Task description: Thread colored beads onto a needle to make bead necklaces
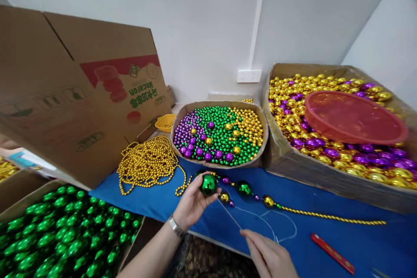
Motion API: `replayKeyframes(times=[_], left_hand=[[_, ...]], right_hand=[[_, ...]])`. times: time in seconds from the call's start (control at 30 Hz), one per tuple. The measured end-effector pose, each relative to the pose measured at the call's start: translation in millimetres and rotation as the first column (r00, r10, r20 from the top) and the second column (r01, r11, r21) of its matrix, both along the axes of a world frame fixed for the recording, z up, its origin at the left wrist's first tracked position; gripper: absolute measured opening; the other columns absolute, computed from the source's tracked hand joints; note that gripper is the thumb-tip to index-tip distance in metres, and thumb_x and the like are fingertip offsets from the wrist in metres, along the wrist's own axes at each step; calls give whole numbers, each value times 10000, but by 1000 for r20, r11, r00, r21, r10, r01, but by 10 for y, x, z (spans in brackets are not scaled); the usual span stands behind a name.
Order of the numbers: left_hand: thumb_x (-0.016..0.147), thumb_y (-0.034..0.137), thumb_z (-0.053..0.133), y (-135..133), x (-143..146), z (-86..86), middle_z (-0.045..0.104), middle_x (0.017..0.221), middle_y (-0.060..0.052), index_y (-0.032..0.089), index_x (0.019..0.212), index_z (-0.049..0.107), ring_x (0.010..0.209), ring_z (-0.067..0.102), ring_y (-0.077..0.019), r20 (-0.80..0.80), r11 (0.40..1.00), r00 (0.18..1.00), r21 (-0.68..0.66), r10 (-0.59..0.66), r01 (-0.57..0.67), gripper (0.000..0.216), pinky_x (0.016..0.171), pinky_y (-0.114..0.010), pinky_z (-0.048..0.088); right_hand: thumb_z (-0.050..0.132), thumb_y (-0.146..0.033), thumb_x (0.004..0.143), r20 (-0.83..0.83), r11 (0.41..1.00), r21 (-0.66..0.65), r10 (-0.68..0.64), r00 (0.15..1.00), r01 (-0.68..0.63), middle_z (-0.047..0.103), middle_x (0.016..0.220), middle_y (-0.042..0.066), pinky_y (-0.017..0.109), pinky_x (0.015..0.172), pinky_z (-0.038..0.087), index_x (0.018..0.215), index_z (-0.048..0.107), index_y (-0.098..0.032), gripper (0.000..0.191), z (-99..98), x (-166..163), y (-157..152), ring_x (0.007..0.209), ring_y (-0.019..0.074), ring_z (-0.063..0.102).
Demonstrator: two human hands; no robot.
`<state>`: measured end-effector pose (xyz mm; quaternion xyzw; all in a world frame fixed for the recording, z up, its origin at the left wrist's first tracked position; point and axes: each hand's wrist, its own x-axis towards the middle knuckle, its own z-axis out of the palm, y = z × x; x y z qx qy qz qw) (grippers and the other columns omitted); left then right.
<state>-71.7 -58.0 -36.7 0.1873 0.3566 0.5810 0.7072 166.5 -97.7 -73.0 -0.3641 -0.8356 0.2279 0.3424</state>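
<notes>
A large shiny green bead [209,185] sits in my left hand [192,204], fingers closed around it. My right hand [269,252] pinches the end of a thin, straight thread [229,213], which runs up to the green bead. Beyond my left hand, a string of beads lies on the blue cloth, with another green bead [244,188], a gold bead [268,201] and small purple ones. It ends in a long twisted gold strand [332,216]. Loose clear thread [286,214] loops across the cloth between my hands and that strand.
A cardboard tray [220,166] of purple, green and gold beads stands behind. Gold bead chains [146,163] lie left, before a tall carton [107,95]. Right is a big bead box [293,160] with a red basket [355,117]. A red-handled tool [332,253] lies near right; green beads [65,230] fill a lower-left box.
</notes>
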Motion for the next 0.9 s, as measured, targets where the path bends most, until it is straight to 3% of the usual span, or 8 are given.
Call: replayKeyframes(times=[0.33,0.57,0.7,0.9], left_hand=[[824,347,595,-53,106,64,587,1029,-42,219,1090,528,896,629,-206,-90,995,994,90,56,-48,302,794,-371,510],[655,222,765,-151,303,-6,549,1094,-61,217,1134,523,948,536,-176,-402,955,907,298,126,0,537,807,-269,459],[684,254,741,-150,397,-17,546,1069,-76,201,1123,517,892,545,-185,-321,964,946,259,32,55,496,750,-300,480],[646,260,776,-171,470,-102,552,1126,-83,210,1125,523,928,555,-191,-362,945,932,308,10,109,544,773,-285,459]], right_hand=[[392,-235,911,46,999,34,-5,999,3,719,956,65,211,676,563,1077,626,-207,289,-23,-14,10,830,180,697],[350,-246,937,43,998,-49,-22,999,25,711,981,79,216,706,553,1081,614,-208,304,-85,-78,19,851,177,692],[351,-267,947,-14,988,-149,-43,999,40,708,987,75,195,728,542,1080,607,-214,294,-90,-107,25,872,165,686],[356,-291,948,-65,991,-117,-77,995,69,706,964,78,207,740,534,1067,606,-214,287,-160,-138,47,871,169,682]])
